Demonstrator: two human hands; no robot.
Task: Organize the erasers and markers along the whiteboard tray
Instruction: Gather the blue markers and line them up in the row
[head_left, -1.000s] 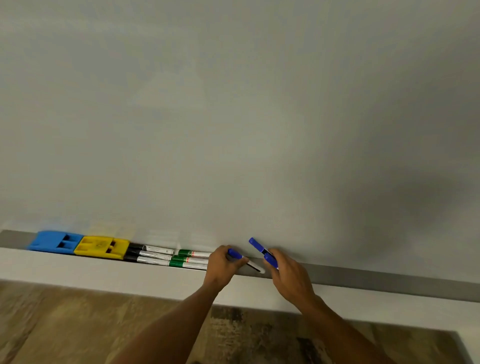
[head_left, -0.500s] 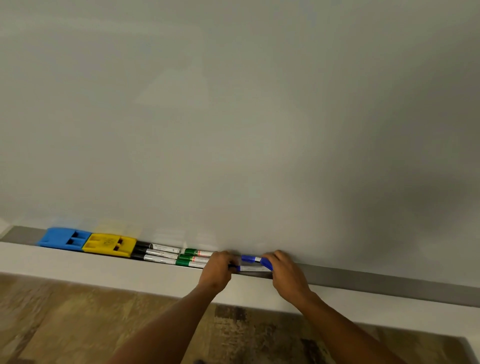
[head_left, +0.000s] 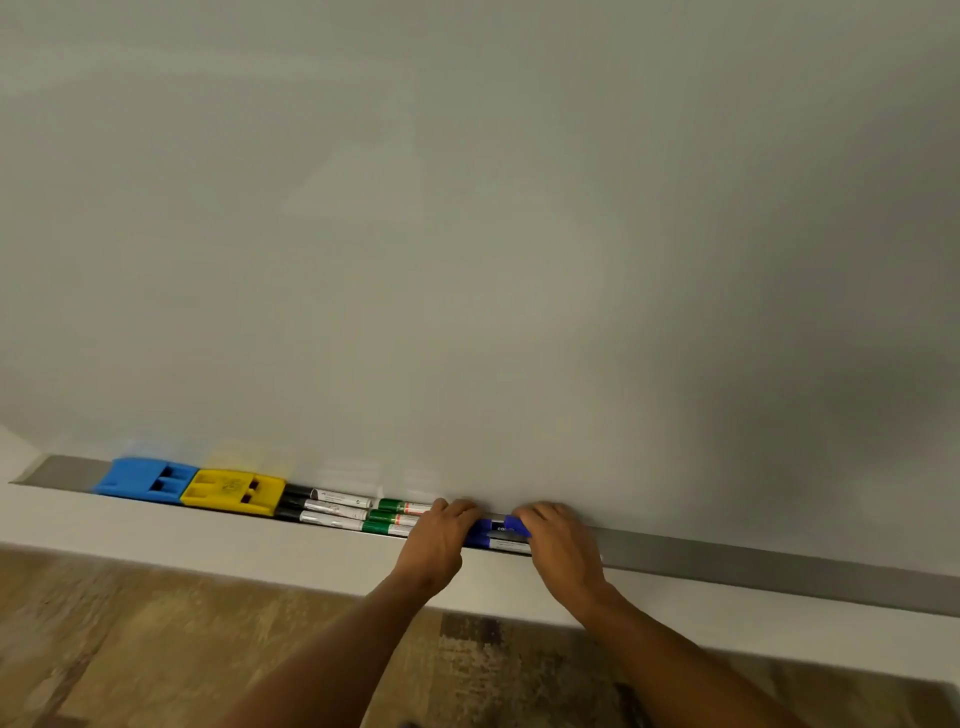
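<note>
Low in the middle of the frame we see both hands meeting over two blue markers (head_left: 498, 535) that lie in the whiteboard tray (head_left: 753, 564). The left hand (head_left: 439, 540) curls its fingers over their left ends, and the right hand (head_left: 558, 545) curls over their right ends — each hand grips the pair. The markers lie side by side, long axes running along the tray, left to right in the frame; which way their tips point we cannot tell, since the hands cover both ends. Their barrels are smooth and cylindrical, blue, with a dark label on the rear one and a pale label on the front one.

Just left of the left hand lie three green markers (head_left: 392, 517), then three black markers (head_left: 324, 509) with glossy silver-white labels, all parallel to the tray. Further left sit two blocky plastic erasers, touching — a yellow eraser (head_left: 234, 491) and a blue eraser (head_left: 148, 479), each with rectangular slots on top.

The tray is a flat grey metal strip under the smooth pale whiteboard (head_left: 467, 234). Along the bottom of the frame runs mottled wood-look flooring (head_left: 156, 649).
</note>
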